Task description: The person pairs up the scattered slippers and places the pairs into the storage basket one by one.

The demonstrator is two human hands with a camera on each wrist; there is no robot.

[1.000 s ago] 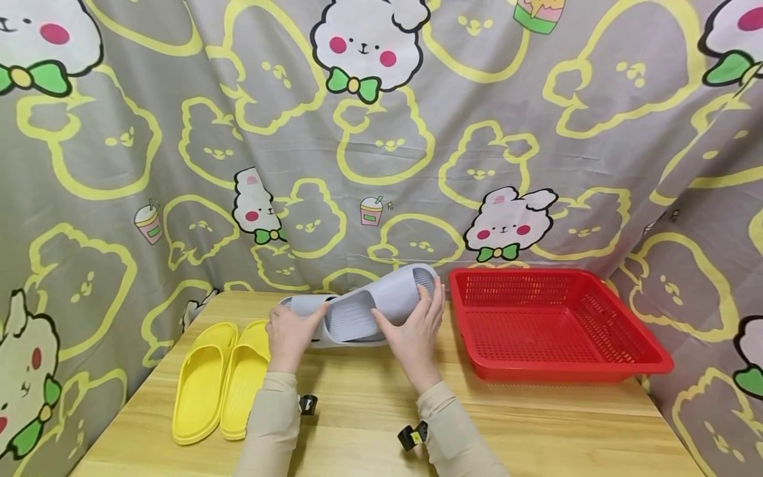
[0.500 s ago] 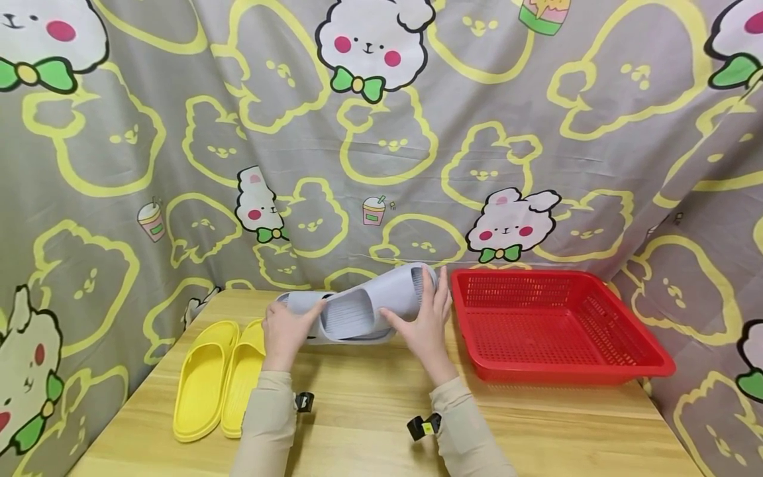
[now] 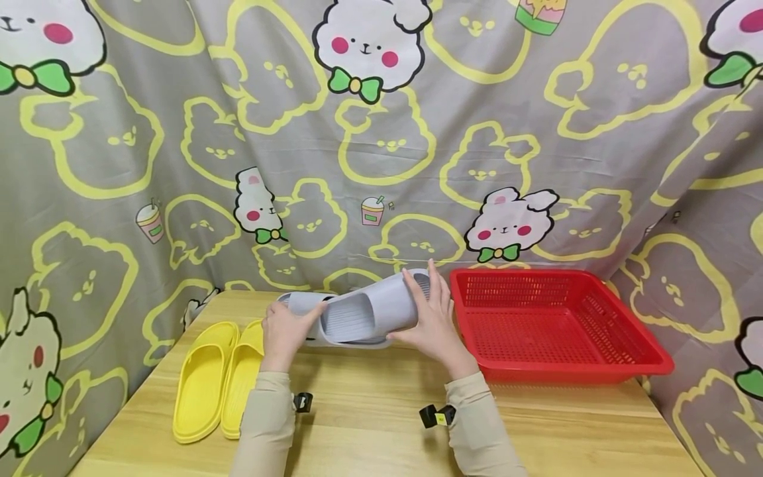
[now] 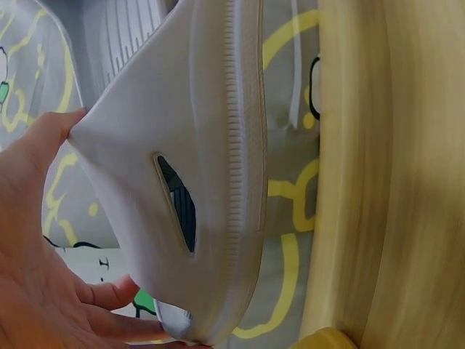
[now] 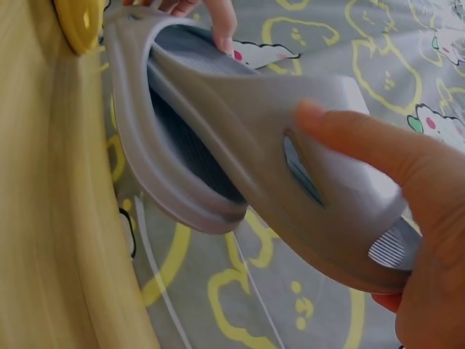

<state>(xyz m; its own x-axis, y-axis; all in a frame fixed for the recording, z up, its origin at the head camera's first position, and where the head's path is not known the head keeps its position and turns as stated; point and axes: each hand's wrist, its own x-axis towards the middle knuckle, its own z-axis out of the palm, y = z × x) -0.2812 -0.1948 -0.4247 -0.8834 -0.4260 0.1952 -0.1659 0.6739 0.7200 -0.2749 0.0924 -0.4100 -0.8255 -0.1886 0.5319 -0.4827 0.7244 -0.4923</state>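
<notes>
Two grey slippers are held above the back of the table, toes pointing opposite ways and their heel ends overlapping. My left hand grips the left grey slipper by its strap, thumb at the strap's edge and fingers around the toe end. At the other end, my right hand holds the right grey slipper near its open toe. In the right wrist view, the thumb lies along the strap beside a slit. That slipper's heel sits over the left one's footbed, its toe tilted up.
A pair of yellow slippers stands at the left of the wooden table, partly behind the left arm. To the right is a red perforated plastic basket. A patterned cloth hangs behind the table.
My right hand has shifted right and turned around the toe of its slipper, its thumb moving from the strap's edge to the lower side. My left hand moved slightly left, keeping its grip.
</notes>
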